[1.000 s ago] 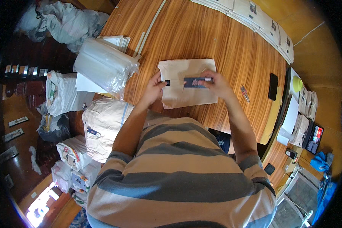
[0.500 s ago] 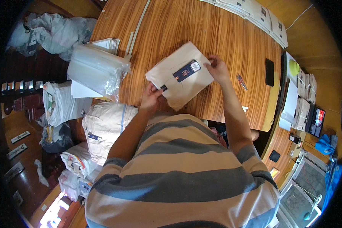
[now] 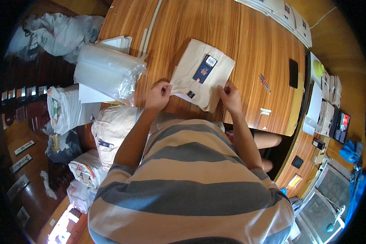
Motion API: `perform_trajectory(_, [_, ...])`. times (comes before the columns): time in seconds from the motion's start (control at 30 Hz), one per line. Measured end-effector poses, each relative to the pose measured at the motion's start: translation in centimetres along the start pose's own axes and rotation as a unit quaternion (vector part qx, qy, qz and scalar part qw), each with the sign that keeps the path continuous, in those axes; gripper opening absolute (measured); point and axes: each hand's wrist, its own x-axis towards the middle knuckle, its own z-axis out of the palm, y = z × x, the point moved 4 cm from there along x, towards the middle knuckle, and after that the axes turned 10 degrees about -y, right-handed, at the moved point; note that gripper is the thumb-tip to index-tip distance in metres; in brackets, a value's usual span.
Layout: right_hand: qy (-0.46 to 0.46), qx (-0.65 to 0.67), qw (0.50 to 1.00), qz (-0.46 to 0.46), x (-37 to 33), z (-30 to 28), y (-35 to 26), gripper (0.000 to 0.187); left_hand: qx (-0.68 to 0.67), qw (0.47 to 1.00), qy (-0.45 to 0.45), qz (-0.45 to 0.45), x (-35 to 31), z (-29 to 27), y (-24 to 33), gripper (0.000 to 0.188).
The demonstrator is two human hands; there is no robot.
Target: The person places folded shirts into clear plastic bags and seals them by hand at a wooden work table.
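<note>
Folded cream garment [image 3: 217,83], placed on the wood-grain table [image 3: 252,44] near its front edge, directly before the person. It lies flat, turned at an angle to that edge, one corner pointing toward the person's striped shirt [image 3: 183,162].

A navy hang tag [image 3: 202,73] with a white sticker rests face up on the garment. A small dark label [image 3: 190,94] shows nearer the person. A white edge is visible beneath the garment's lower left side; whether it is paper or fabric cannot be determined from this view.

Left hand [image 3: 157,96]: fingers curled, thumb and fingertips pinching the garment's left corner. Right hand [image 3: 232,99]: thumb and fingers closed on the garment's right edge.

To the right on the table: a pair of snips [image 3: 264,83], a small white item [image 3: 265,111] nearer the front edge, and a black phone [image 3: 293,73] near the right-hand edge. To the left: a stack of clear plastic sleeves [image 3: 105,71], with white sheets [image 3: 93,95] partly under it. Further cream garments [image 3: 288,16] lie in a row along the far right edge.
</note>
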Motion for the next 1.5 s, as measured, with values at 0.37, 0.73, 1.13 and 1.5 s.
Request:
perform_trajectory(0.37, [-0.057, 0.032, 0.981, -0.184, 1.5, 5.2, -10.9, 0.02, 0.019, 0.978, -0.161, 0.135, -7.7, -5.9, 7.4, 0.041])
perform_trajectory(0.73, [-0.05, -0.046, 0.971, -0.231, 7.1, 18.5, -21.7, 0.022, 0.531, 0.802, 0.089, 0.258, -5.3, -20.8, 0.6, 0.072])
perform_trajectory(1.13, [0.047, -0.122, 0.892, -0.432, 2.6, 3.7, -43.3, 0.024, -0.091, 0.915, 0.297, 0.257, -5.1, -21.1, 10.7, 0.044])
perform_trajectory(1.5, [-0.002, -0.365, 0.863, -0.35, 2.5, 4.3, -40.8, 0.018, -0.203, 0.922, 0.179, 0.276, -3.1, -15.4, 8.3, 0.109])
